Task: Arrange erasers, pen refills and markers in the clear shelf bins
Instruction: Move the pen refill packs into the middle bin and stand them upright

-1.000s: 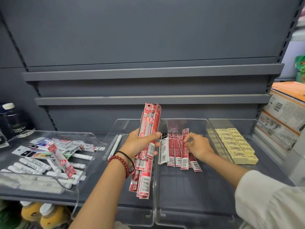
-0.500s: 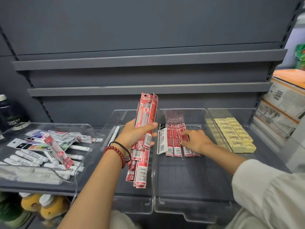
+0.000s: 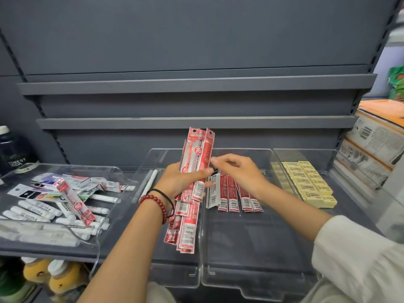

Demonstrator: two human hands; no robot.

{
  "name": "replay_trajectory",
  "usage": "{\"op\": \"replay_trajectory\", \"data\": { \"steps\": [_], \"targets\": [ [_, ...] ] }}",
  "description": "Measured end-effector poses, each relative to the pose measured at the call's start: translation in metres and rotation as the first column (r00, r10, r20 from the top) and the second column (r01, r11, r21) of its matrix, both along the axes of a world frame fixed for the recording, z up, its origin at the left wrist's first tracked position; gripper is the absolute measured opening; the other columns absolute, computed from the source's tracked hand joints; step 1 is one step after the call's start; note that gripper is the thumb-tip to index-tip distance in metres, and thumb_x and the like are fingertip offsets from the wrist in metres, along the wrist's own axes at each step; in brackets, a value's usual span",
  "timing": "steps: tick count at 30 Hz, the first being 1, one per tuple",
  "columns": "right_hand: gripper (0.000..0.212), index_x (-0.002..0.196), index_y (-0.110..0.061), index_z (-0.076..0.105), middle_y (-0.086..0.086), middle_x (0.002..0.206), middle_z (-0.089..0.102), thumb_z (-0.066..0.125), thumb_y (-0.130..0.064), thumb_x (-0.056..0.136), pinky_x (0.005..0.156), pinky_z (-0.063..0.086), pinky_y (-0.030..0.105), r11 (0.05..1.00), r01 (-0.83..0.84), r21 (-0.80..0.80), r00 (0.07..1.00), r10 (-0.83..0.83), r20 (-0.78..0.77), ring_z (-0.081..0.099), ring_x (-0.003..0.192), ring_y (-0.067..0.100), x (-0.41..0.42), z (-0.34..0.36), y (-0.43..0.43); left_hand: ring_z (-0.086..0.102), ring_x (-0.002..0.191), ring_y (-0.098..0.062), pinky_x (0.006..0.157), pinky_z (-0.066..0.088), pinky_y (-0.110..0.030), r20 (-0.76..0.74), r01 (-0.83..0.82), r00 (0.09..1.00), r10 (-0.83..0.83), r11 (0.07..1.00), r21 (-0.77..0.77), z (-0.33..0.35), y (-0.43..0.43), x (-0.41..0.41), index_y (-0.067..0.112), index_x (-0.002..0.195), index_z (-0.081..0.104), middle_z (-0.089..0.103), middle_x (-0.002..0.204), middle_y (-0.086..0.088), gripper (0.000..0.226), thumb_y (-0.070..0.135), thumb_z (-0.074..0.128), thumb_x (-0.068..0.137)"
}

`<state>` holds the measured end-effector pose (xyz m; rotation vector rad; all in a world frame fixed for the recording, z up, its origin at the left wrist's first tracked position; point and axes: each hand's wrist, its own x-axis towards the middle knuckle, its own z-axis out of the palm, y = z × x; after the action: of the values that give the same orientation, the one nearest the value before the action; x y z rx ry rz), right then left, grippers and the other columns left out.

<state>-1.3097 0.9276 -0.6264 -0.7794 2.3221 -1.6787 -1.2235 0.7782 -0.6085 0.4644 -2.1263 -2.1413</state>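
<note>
Left hand (image 3: 181,182) grips a refill bundle (image 3: 197,154), right hand (image 3: 240,173) touches it, grip unclear; erasers (image 3: 310,182) binned, few refills (image 3: 238,193) laid, markers (image 3: 32,211) jumbled.

right hand (image 3: 239,174) | lifted off refill row (image 3: 231,193) | fingertips now beside bundle (image 3: 197,154) in left hand (image 3: 179,182)

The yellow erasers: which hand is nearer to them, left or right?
Right. The right hand is above the row of refills lying in the middle bin, left of the yellow erasers. The left hand is farther left, gripping a bundle of refills.
</note>
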Motion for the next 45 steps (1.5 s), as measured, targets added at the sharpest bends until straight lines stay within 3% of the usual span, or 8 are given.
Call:
{"op": "replay_trajectory", "data": {
  "steps": [6, 11, 18, 23, 27, 30, 34, 45],
  "targets": [
    [0.026, 0.102, -0.012, 0.067, -0.005, 0.090, 0.073, 0.072, -0.030, 0.085, 0.054, 0.043, 0.006, 0.994, 0.048, -0.098, 0.984, -0.031, 0.173, 0.066, 0.068, -0.003, 0.005, 0.003, -0.010, 0.071, 0.068, -0.012, 0.060, 0.055, -0.023, -0.002, 0.053, 0.999, -0.054, 0.983, -0.176, 0.003, 0.004, 0.000, 0.017, 0.094, 0.067, 0.075, 0.085, -0.003, 0.030, 0.016, 0.084, 0.069],
    [0.021, 0.106, -0.011, 0.062, 0.005, 0.098, 0.073, 0.066, -0.025, 0.091, 0.054, 0.044, 0.023, 0.960, 0.233, -0.155, 0.944, -0.184, 0.274, 0.066, 0.066, 0.009, -0.010, -0.004, 0.001, 0.073, 0.078, -0.026, 0.069, 0.061, -0.042, 0.028, 0.041, 0.999, -0.039, 0.998, -0.039, -0.003, 0.004, 0.001, 0.011, 0.104, 0.062, 0.074, 0.093, -0.010, 0.031, 0.022, 0.076, 0.079],
    [0.014, 0.095, -0.017, 0.056, 0.005, 0.087, 0.070, 0.068, -0.019, 0.089, 0.048, 0.049, 0.021, 0.939, 0.290, 0.186, 0.954, -0.299, 0.021, 0.061, 0.065, 0.013, -0.034, -0.038, 0.023, 0.067, 0.054, -0.006, 0.050, 0.055, -0.026, 0.026, 0.004, 1.000, -0.001, 0.994, -0.109, -0.003, 0.005, -0.002, 0.016, 0.099, 0.059, 0.068, 0.084, 0.000, 0.022, 0.036, 0.061, 0.089],
    [0.019, 0.079, -0.023, 0.058, 0.001, 0.075, 0.065, 0.069, -0.010, 0.087, 0.058, 0.043, 0.017, 0.898, 0.245, 0.365, 0.969, -0.234, -0.075, 0.054, 0.063, 0.008, -0.043, -0.047, 0.023, 0.057, 0.043, -0.009, 0.042, 0.048, -0.021, 0.089, -0.059, 0.993, 0.078, 0.979, -0.197, -0.001, 0.005, -0.004, 0.012, 0.086, 0.057, 0.061, 0.063, -0.003, 0.034, 0.044, 0.051, 0.094],
    [0.014, 0.092, -0.024, 0.068, 0.000, 0.103, 0.065, 0.075, -0.016, 0.082, 0.087, 0.043, 0.017, 0.846, 0.145, 0.512, 0.989, -0.109, -0.099, 0.058, 0.093, 0.011, -0.042, -0.051, 0.024, 0.053, 0.051, -0.017, 0.048, 0.047, -0.024, 0.083, -0.093, 0.991, 0.108, 0.982, -0.165, -0.001, 0.003, -0.005, 0.008, 0.082, 0.049, 0.054, 0.077, -0.015, 0.031, 0.031, 0.037, 0.099],
    [0.005, 0.088, -0.029, 0.068, -0.003, 0.107, 0.068, 0.072, -0.028, 0.085, 0.092, 0.046, 0.025, 0.930, 0.161, 0.331, 0.982, -0.117, -0.147, 0.059, 0.095, 0.010, -0.033, -0.043, 0.016, 0.061, 0.049, -0.011, 0.045, 0.050, -0.023, 0.036, -0.104, 0.994, 0.107, 0.992, -0.071, -0.003, 0.001, -0.007, 0.007, 0.091, 0.052, 0.059, 0.079, -0.012, 0.018, 0.020, 0.043, 0.099],
    [0.020, 0.097, -0.021, 0.070, -0.007, 0.095, 0.072, 0.061, -0.038, 0.092, 0.068, 0.045, 0.012, 0.998, 0.069, 0.007, 0.997, -0.069, 0.034, 0.064, 0.081, 0.003, -0.012, -0.015, 0.000, 0.067, 0.054, -0.012, 0.050, 0.055, -0.026, -0.019, -0.107, 0.994, 0.107, 0.994, 0.013, -0.004, -0.001, -0.006, 0.009, 0.109, 0.057, 0.069, 0.077, -0.008, 0.020, 0.014, 0.063, 0.090],
    [0.028, 0.107, -0.013, 0.069, -0.001, 0.096, 0.073, 0.068, -0.034, 0.088, 0.061, 0.046, 0.018, 0.996, 0.028, -0.086, 0.971, -0.006, 0.238, 0.066, 0.075, 0.003, 0.002, -0.007, -0.011, 0.070, 0.067, -0.012, 0.059, 0.054, -0.024, -0.037, -0.039, 0.999, 0.035, 0.993, -0.115, -0.003, -0.001, -0.003, 0.017, 0.104, 0.065, 0.074, 0.093, -0.005, 0.030, 0.018, 0.078, 0.076]
  ]
}}
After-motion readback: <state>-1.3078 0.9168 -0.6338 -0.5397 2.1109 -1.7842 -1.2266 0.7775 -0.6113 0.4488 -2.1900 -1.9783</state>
